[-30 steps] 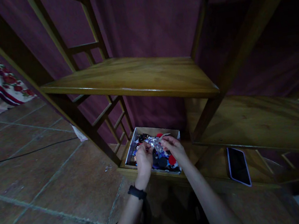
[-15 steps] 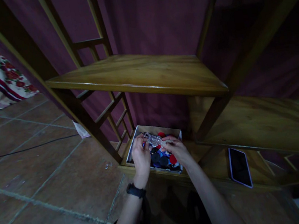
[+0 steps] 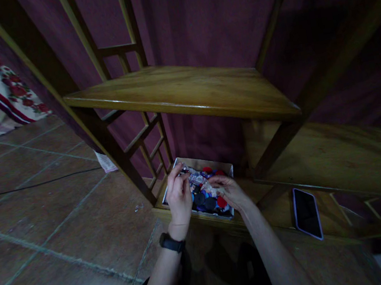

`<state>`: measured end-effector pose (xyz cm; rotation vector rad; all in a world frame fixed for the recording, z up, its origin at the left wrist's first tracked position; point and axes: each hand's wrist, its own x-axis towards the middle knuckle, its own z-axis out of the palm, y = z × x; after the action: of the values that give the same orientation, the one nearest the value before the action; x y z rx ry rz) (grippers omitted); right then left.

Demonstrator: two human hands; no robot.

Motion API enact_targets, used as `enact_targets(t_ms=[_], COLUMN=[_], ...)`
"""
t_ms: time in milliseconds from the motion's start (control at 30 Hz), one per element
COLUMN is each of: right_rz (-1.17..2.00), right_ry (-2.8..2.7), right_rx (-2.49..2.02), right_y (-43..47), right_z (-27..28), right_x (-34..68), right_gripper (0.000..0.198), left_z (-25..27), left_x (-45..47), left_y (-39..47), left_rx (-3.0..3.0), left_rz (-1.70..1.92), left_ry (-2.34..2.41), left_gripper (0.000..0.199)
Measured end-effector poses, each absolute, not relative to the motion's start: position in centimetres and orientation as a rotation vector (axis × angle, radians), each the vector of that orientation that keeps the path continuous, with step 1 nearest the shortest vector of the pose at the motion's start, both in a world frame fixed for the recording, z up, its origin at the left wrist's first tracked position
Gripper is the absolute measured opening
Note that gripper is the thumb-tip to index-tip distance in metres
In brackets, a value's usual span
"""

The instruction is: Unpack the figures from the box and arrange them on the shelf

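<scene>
A crinkled clear plastic wrapper (image 3: 198, 178) stretches between my two hands, above a shallow white-edged box (image 3: 211, 162). My left hand (image 3: 178, 192), with a dark watch (image 3: 172, 242) on its wrist, pinches one end over the box's left side. At the other end, my right hand (image 3: 230, 190) has its thumb and fingertips closed on the plastic. Under it the box holds several small round pieces, among them a black disc (image 3: 210, 204) and a red disc (image 3: 221, 201), with blue and purple bits.
The box sits on the low board of a wooden shelf unit, beneath a higher shelf (image 3: 181, 86). A phone (image 3: 306, 213) lies to the right. A clear plastic scrap (image 3: 139, 208) and a dark cable (image 3: 34, 185) lie on the tiled floor.
The plastic is drawn out longer and straighter between my hands. My right hand has shifted slightly right, and its fingers have spread a little. The whole view has tilted slightly.
</scene>
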<state>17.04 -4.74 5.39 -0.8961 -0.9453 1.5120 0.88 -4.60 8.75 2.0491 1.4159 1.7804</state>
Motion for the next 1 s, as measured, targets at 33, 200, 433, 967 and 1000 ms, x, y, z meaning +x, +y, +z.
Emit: enact_targets(t_ms=[33, 200, 433, 967, 1000], right_rz=[1.531, 1.543, 1.532, 1.455, 1.45], right_ry=[-0.94, -0.937, -0.937, -0.765, -0.766], right_rx=[-0.898, -0.901, -0.879, -0.789, -0.793], right_y=[-4.7, -4.5, -4.6, -4.5, -4.5], right_z=[5.4, 5.4, 5.2, 6.4, 6.5], right_x=[17.0, 16.9, 17.1, 17.3, 17.3], right_gripper=[0.021, 0.018, 0.022, 0.025, 0.026], left_z=[8.7, 8.7, 8.5, 6.6, 6.4], left_x=[0.9, 0.8, 0.8, 1.1, 1.1], left_y=[-4.6, -4.9, -4.8, -3.2, -3.1], left_rx=[2.067, 2.104, 2.117, 2.071, 2.043], left_rz=[1.798, 1.847, 1.794, 1.207, 1.183], left_ry=[1.402, 1.368, 1.391, 1.775, 1.779], left_gripper=[0.013, 0.014, 0.015, 0.015, 0.015])
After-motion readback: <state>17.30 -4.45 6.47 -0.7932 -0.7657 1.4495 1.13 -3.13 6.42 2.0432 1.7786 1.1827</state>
